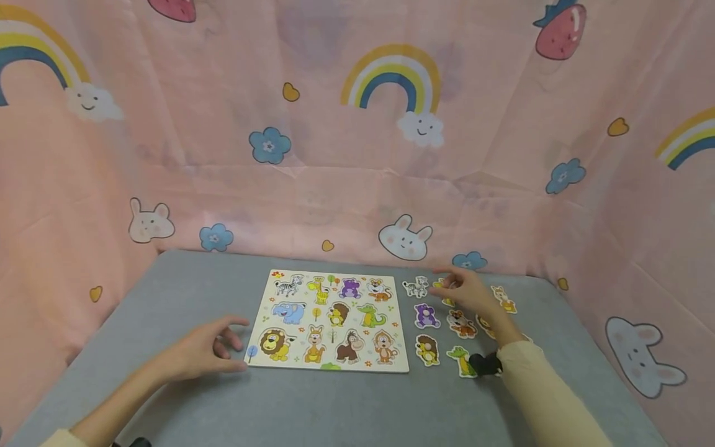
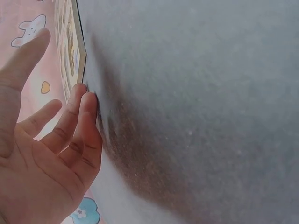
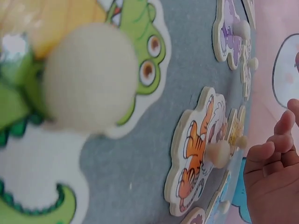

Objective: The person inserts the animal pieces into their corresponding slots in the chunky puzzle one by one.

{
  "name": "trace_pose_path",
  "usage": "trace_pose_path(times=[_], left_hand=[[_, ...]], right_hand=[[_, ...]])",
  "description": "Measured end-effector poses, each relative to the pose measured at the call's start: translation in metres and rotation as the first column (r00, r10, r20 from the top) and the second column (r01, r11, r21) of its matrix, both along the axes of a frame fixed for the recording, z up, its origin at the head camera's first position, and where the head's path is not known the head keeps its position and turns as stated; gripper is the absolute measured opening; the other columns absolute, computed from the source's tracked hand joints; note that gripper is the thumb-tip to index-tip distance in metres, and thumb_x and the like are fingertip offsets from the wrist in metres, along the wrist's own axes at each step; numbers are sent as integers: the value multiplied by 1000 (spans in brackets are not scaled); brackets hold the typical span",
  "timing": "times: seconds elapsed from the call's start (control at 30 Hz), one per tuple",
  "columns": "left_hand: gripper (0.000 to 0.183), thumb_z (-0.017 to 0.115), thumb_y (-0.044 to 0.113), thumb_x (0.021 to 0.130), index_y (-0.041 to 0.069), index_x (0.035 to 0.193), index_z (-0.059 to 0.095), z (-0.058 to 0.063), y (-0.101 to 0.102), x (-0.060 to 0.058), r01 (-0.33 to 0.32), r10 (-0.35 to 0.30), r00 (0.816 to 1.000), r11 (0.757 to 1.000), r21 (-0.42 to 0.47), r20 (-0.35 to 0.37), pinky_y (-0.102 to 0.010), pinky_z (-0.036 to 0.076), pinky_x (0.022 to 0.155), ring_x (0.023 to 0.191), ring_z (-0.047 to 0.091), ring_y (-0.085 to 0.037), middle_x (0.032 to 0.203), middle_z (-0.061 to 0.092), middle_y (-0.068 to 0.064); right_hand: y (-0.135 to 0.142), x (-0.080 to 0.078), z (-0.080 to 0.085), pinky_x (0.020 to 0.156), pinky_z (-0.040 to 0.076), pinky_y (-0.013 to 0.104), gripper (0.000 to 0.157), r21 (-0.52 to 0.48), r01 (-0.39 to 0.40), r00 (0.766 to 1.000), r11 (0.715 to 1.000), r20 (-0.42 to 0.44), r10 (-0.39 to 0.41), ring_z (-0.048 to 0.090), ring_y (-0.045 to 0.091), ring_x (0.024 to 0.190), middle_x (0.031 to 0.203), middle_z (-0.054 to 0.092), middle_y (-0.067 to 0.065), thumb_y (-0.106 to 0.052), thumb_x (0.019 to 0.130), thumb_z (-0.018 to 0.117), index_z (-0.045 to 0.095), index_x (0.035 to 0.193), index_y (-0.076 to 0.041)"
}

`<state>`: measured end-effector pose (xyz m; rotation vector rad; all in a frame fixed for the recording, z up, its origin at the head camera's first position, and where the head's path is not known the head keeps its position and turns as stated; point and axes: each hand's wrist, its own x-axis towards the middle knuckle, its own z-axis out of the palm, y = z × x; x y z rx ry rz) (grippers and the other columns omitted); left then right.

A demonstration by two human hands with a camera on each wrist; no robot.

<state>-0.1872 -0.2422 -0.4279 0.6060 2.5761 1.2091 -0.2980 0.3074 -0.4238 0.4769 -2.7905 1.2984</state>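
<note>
My left hand point(image 1: 201, 349) is beside the left edge of the wooden puzzle board point(image 1: 363, 366), its fingers relaxed; in the left wrist view the fingertips are close to the board's corner, and contact is unclear. Over the loose knobbed pieces hovers my right hand point(image 1: 472, 292), loosely bent and with nothing visible in its grasp. Nearest to it are the zebra piece point(image 1: 415, 287) and the giraffe piece point(image 1: 449, 302), the latter partly hidden. In the right wrist view, the tiger piece point(image 3: 191, 158) and the crocodile piece point(image 3: 152, 60) lie on the table, apart from the hand.
Below the zebra lie a purple hippo piece point(image 1: 426, 316) and a hedgehog piece point(image 1: 427, 349). A kangaroo piece point(image 1: 504, 299) is farther right. My right forearm covers other pieces. Pink patterned cloth point(image 1: 313, 198) hangs behind the grey table point(image 1: 313, 410).
</note>
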Motion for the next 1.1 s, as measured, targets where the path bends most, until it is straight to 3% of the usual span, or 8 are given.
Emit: trace_pose_path(times=[0.6,0.9,1.1], left_hand=[[76,90,25,79,-3,138,50,-2,7,-3,22,-22,999,1000,20,-31,-29,48,67,72,59,-15,92,61,-2],[77,90,28,78,-2,138,51,-2,5,1,23,-23,999,1000,5,-24,-29,48,65,71,58,-15,92,61,-2],[75,90,29,78,-2,136,52,-7,7,-1,50,-49,998,999,22,-43,-28,48,65,70,58,-13,91,61,-2]], right_hand=[[-2,-8,-1,57,43,30,53,-63,32,999,997,40,-29,48,18,63,80,60,12,-22,88,83,64,131,2],[-12,-9,-3,53,38,27,50,-76,-14,1000,997,15,15,42,14,57,74,56,15,-13,89,81,62,129,8],[-15,-13,-8,49,35,27,53,-83,8,998,997,60,-3,39,11,52,66,54,10,-16,87,84,62,129,7]])
